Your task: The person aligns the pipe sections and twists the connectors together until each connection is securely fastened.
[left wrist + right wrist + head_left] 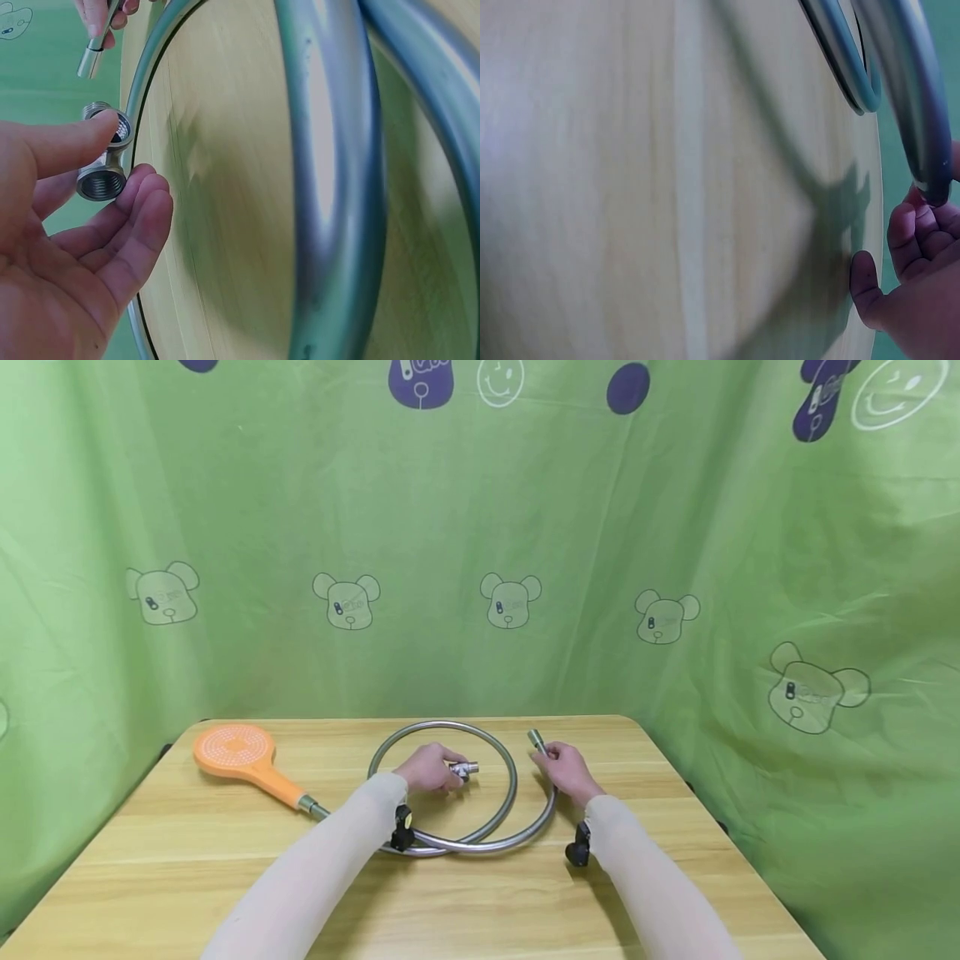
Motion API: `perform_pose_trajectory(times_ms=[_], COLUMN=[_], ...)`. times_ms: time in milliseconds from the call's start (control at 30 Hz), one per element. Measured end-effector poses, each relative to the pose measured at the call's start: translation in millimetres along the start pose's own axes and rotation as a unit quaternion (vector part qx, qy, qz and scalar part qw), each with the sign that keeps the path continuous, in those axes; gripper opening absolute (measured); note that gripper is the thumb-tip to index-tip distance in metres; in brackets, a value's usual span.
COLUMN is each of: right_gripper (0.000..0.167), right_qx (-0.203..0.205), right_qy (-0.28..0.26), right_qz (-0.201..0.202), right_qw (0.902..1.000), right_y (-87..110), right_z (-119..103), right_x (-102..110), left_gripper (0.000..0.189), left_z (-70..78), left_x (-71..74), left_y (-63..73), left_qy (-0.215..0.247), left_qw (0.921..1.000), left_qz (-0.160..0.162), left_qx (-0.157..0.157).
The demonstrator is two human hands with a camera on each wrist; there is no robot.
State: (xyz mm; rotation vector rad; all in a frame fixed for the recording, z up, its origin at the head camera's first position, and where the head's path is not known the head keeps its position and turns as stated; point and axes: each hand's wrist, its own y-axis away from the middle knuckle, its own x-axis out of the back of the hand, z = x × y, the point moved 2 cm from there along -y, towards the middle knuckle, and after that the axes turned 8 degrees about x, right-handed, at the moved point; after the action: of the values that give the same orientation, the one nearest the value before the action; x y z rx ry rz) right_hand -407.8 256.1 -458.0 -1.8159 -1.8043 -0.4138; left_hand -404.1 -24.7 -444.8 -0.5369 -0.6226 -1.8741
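Note:
Above the table, my left hand (431, 768) pinches a small chrome threaded pipe fitting (465, 769) between thumb and fingers. In the left wrist view, one round threaded mouth of the fitting (103, 184) faces the camera. My right hand (567, 771) grips the silver shower hose (514, 783) just below its free end, whose metal connector (535, 738) points up and away. The connector and the fitting are apart, the connector to the right. In the right wrist view, the hose (911, 97) runs down into the fingers, and its end is out of sight.
An orange shower head (236, 752) lies at the table's left, joined to the hose's other end. The hose loops around the area under my left hand. The wooden table (525, 910) ends at a green curtain (420, 660) behind; more curtain hangs on both sides.

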Motion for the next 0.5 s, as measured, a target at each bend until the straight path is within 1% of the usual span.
perform_pose_trajectory(times_ms=[133, 267, 400, 500], right_gripper=[0.041, 0.037, 0.036, 0.037], right_qx=[-0.012, -0.014, -0.011, -0.006], right_qy=[0.005, 0.003, -0.002, 0.002], right_qz=[0.0, -0.004, -0.01, -0.01], right_qw=[0.9999, 0.9999, 0.9999, 0.9999], right_y=[-2.9, -5.1, -5.3, -5.5], right_z=[3.8, 6.3, 4.3, 1.3], right_x=[1.5, 2.2, 2.8, 2.4], left_gripper=[0.046, 0.047, 0.048, 0.042], left_z=[-0.3, 0.1, -0.2, -0.6], left_x=[1.9, 3.6, 4.7, 5.5], left_y=[1.4, 2.9, 3.2, 3.0], left_qy=[0.016, 0.034, 0.04, 0.038], left_qw=[0.9998, 0.9994, 0.9991, 0.9992], left_qz=[0.004, 0.006, 0.009, 0.014], left_qx=[0.008, 0.008, 0.005, 0.001])
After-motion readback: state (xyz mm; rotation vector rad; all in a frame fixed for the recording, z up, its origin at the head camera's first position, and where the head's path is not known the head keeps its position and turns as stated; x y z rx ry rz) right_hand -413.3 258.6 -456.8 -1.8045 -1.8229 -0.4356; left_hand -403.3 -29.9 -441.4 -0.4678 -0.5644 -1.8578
